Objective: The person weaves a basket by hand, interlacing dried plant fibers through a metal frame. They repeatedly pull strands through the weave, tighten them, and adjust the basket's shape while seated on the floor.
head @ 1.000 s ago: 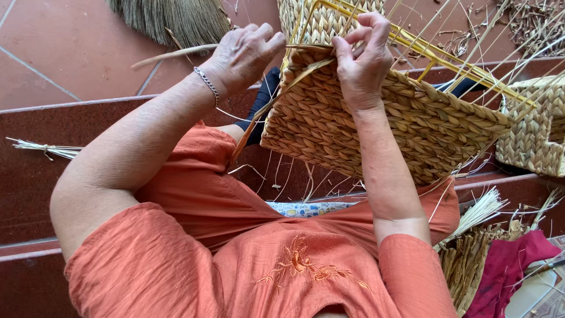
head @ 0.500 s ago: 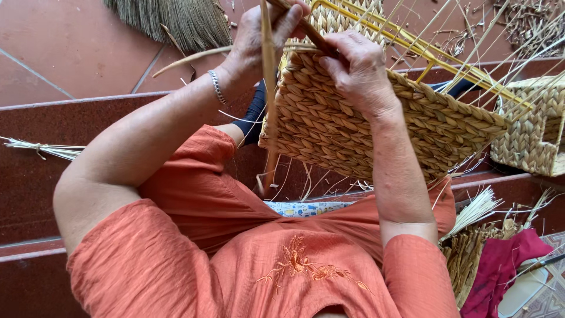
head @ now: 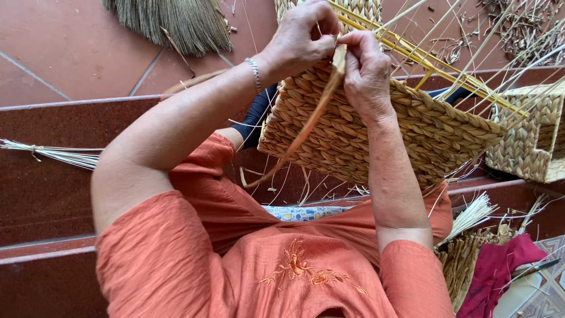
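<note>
I see the half-woven basket (head: 376,129) propped on the lap, centre frame. Right hand (head: 368,73) and left hand (head: 300,38) at 12 o'clock both pinch one flat fibre strand (head: 312,121). Risk: uneven pull snaps it or slackens the weave; yellow frame wires (head: 424,56) at 1 o'clock could snag fingers.

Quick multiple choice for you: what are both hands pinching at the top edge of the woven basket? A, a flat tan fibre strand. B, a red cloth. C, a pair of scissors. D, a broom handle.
A: the left hand and right hand meet on a flat tan strand that hangs down across the woven basket.
</note>
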